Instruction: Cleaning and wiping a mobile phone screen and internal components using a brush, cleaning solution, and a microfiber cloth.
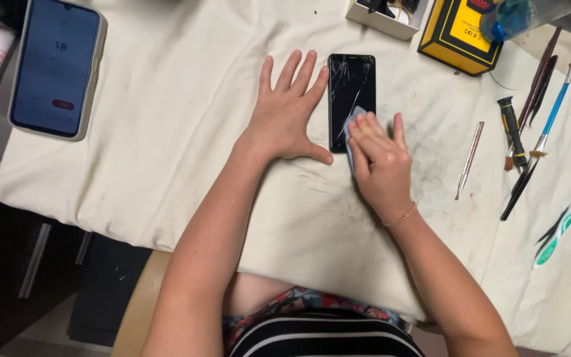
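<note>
left hand flat, fingers wide, pinning cracked phone | your right hand presses blue wipe on glass

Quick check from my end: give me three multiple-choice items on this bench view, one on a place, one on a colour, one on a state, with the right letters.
1. Where does the left hand lie?
A. flat on the cloth, left of the cracked phone
B. on the toothbrush
C. inside the yellow box

2. What colour is the small wipe under the right hand?
A. red
B. light blue
C. black

3. What state is the dark phone's screen in?
A. lit
B. covered by a case
C. cracked and dark

Answers:
1 A, the palm lies spread on the white cloth beside the phone.
2 B, a pale blue edge shows at the fingertips.
3 C, crack lines run across the unlit glass.
</note>
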